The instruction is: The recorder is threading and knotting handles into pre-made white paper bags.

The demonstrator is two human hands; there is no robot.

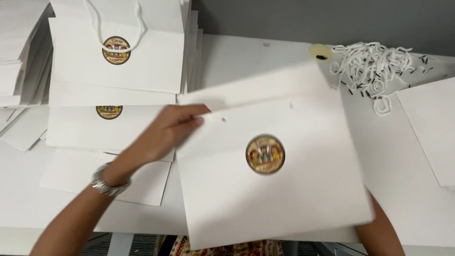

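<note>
White paper is filling most of the frame: a flat, folded white paper bag point(275, 189) is lying tilted across the centre and lower right, a round brown sticker point(265, 154) sitting near its middle and two small punched holes showing near its upper edge. The left hand point(166, 130) is reaching in from the lower left, a silver watch point(108, 185) circling its wrist, and its fingertips are pinching the bag's upper left corner, closed on the paper. The right hand is hiding behind the bag's lower right corner; only a forearm point(381, 232) is showing at the bottom right edge, so whether that hand is gripping or lying open cannot be told.

In the upper left of the frame, a stack of finished bags point(142, 61) is lying, the top one carrying white cord handles point(118, 28) and the same round sticker. Below it, further flat bags are overlapping, one showing only half of its sticker. In the upper right, a loose heap of white cords with black tips point(379, 66) is resting on the white table point(237, 52), and a small yellowish tape roll point(321, 51) is sitting just beside it. Another white sheet point(431, 128) is lying at the right edge, apart from the held bag.
</note>
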